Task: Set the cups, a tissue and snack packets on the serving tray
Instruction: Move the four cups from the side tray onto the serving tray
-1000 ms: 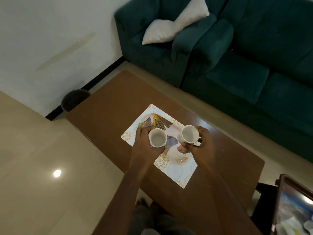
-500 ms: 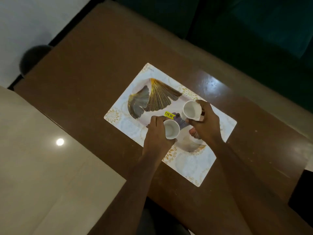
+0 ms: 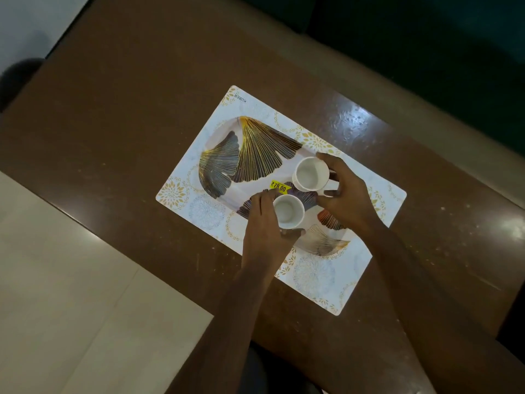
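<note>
A white serving tray (image 3: 199, 177) printed with gold and dark leaf shapes lies on the brown table. Two empty white cups stand on its middle. My left hand (image 3: 262, 234) wraps the nearer cup (image 3: 288, 211) from the left side. My right hand (image 3: 345, 197) holds the farther cup (image 3: 311, 174) by its handle side, fingers curled round the rim. A yellow price sticker (image 3: 279, 186) sits on the tray between the two cups. No tissue or snack packets are in view.
The brown wooden table (image 3: 127, 115) fills most of the view, its near-left edge running along the pale tiled floor (image 3: 56, 294). A dark green sofa (image 3: 426, 38) lies beyond the far edge. A dark round object (image 3: 17, 78) sits at the far left.
The view has dropped closer over the table, so the sofa and cushions left the frame. Both cups came down from above the tray onto its middle, still held.
</note>
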